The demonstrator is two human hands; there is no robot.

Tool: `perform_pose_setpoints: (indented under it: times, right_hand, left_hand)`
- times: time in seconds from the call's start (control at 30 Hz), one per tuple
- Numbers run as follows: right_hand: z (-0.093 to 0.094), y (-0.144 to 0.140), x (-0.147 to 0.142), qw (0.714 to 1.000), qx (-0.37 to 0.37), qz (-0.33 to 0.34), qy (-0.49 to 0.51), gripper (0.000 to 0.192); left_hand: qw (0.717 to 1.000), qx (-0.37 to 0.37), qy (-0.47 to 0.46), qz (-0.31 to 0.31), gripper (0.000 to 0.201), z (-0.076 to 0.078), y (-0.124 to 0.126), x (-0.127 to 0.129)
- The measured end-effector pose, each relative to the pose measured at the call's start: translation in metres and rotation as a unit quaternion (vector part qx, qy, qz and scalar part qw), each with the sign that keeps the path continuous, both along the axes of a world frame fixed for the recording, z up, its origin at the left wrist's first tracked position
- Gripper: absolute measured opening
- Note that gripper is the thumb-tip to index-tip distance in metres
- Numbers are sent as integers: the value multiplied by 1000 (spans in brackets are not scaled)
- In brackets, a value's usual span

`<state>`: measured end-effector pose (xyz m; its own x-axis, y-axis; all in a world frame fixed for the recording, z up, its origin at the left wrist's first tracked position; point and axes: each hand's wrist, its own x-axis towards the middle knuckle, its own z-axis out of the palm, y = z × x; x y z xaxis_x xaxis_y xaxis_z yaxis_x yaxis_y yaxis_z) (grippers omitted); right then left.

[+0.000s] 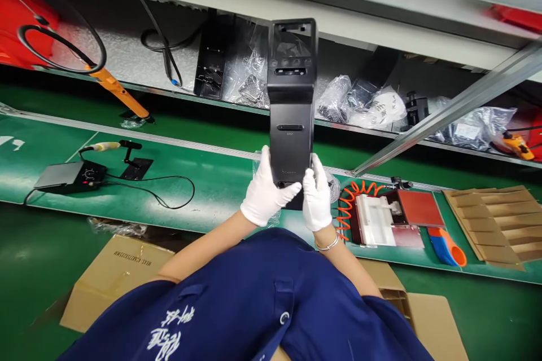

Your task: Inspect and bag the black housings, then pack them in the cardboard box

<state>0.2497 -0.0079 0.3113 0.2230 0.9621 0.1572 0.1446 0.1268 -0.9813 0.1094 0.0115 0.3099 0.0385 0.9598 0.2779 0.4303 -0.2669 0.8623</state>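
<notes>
housing: matt black plastic, smooth in my grip
my gloves: white cloth
worktop: glossy green

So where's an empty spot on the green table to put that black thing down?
Bare green belt lies between the soldering station and the gloved left hand. It is crowded right of the right hand: orange coiled hose, white fixture, cardboard dividers. Both hands hold the black housing.

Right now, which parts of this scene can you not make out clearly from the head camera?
- Bottom end of the black housing: covered by the left hand and right hand.
- Small markings on the housing: too small to read.
- Contents of the plastic bags at the back: blurred by wrap.
- Cardboard box: partly hidden by the blue sleeve.
- Stacked cardboard dividers: cut off by the right edge.
</notes>
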Motion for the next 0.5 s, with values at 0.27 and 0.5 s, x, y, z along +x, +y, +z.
perform_pose_setpoints:
  times: [0.27,0.5]
  right_hand:
    - [-1,-2,6,991,53,-68,-104,70]
    - [4,3,14,994,31,-64,-86,72]
  left_hand:
    - [998,12,60,15,105,-12,3,17]
    - [999,17,-14,-37,88,-9,10,14]
